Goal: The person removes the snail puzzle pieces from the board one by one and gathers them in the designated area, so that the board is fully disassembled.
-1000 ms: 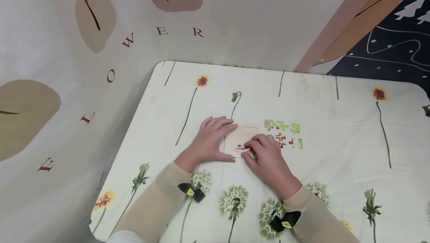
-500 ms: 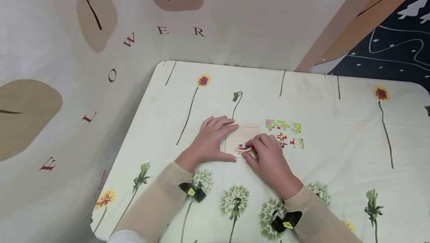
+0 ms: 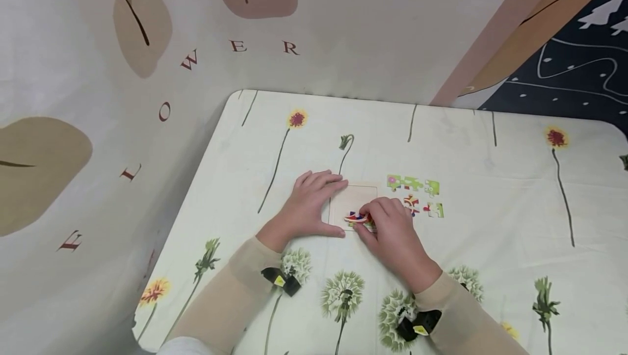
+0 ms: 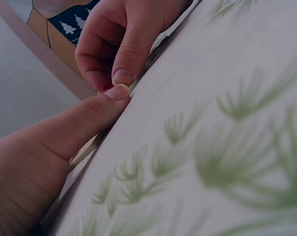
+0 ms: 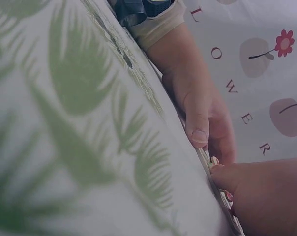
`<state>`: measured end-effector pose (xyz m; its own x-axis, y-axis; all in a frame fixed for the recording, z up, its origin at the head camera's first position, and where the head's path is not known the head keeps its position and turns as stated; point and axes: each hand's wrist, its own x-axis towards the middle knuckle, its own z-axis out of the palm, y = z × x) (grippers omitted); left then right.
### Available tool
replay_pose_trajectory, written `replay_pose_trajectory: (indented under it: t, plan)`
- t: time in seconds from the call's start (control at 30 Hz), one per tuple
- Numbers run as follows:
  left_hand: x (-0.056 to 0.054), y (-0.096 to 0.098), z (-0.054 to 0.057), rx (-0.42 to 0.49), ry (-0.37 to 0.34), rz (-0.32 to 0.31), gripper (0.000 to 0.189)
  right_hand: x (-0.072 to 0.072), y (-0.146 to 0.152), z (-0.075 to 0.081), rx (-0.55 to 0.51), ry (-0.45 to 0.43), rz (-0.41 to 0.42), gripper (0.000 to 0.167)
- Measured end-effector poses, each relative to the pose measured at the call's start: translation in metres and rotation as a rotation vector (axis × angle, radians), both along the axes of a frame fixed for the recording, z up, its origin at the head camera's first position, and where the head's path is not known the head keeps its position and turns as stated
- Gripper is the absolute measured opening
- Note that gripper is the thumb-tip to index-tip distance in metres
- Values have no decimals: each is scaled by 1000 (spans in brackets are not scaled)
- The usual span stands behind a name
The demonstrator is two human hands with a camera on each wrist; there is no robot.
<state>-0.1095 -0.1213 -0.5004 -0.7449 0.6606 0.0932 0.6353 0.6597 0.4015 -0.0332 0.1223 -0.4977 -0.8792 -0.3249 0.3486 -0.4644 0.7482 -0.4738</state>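
In the head view, a thin square wooden puzzle board (image 3: 347,198) lies flat in front of me. My left hand (image 3: 310,209) rests along its left side with fingers spread and the thumb at the near left corner. My right hand (image 3: 392,227) pinches a small red, white and blue jigsaw piece (image 3: 354,218) between thumb and fingers, tilted close over the near side of the board. Some green shows under it, partly covered by the right fingers. From the left wrist, the left thumb (image 4: 89,115) appears right beside the right thumb (image 4: 126,64).
Several loose jigsaw pieces (image 3: 412,182) lie in two rows to the right of the board, partly behind the right hand. A white flower-print cloth (image 3: 481,197) covers the table. A printed curtain (image 3: 343,60) hangs along the far edge.
The pinched piece has tilted slightly in my right fingers and shows more red. Both hands have otherwise kept their places; the head view shifted a little.
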Motion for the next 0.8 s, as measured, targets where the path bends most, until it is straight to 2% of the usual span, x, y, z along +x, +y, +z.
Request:
replay_pose_trajectory:
  t: [0.33, 0.53, 0.8]
  plan:
    - [0, -1, -1, 6, 23, -10, 110, 0, 1, -4, -10, 64, 42, 25]
    - [-1, -1, 0, 6, 23, -16, 110, -1, 2, -5, -54, 123, 55, 26]
    - [-1, -1, 1, -6, 7, -6, 115, 0, 2, -6, -112, 111, 59, 34]
